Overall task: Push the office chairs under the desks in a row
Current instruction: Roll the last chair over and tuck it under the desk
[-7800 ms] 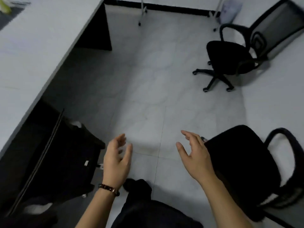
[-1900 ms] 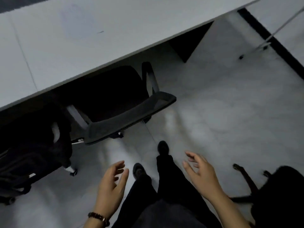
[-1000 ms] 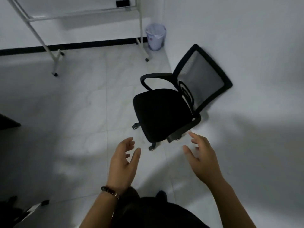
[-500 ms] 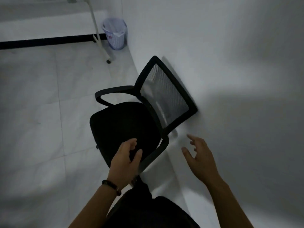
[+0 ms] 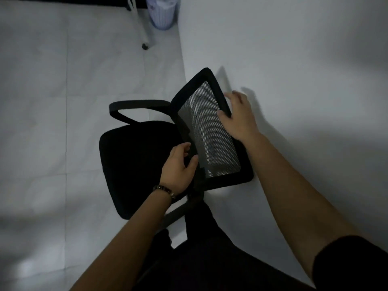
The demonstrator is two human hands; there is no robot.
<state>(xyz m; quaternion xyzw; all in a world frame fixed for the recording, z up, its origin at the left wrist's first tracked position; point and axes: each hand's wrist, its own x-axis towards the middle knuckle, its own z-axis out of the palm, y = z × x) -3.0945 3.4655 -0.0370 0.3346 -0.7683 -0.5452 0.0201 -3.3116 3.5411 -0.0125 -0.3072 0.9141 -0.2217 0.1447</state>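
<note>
Fingers of your right hand (image 5: pixel 239 120) are curling over the top rim of the black mesh-backed office chair (image 5: pixel 136 160) just beneath them, left hand (image 5: pixel 178 166) hanging loosely curled beside its backrest, grip unclear, so you are only beginning this chair's push, no desk in view.

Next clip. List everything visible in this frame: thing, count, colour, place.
office chair: one, black, centre, its mesh backrest towards the wall
waste bin: one, pale bluish with a liner, top edge, beside the wall
stand leg: one, white with a dark caster, top, left of the bin
floor: pale grey tiles, left half
wall: white, right half
bracelet: one, dark beads, on the left wrist
trousers: dark, bottom centre
left hand: at the backrest's near side edge, fingers curled; grip unclear
right hand: grips the backrest's top edge, thumb on the mesh
</note>
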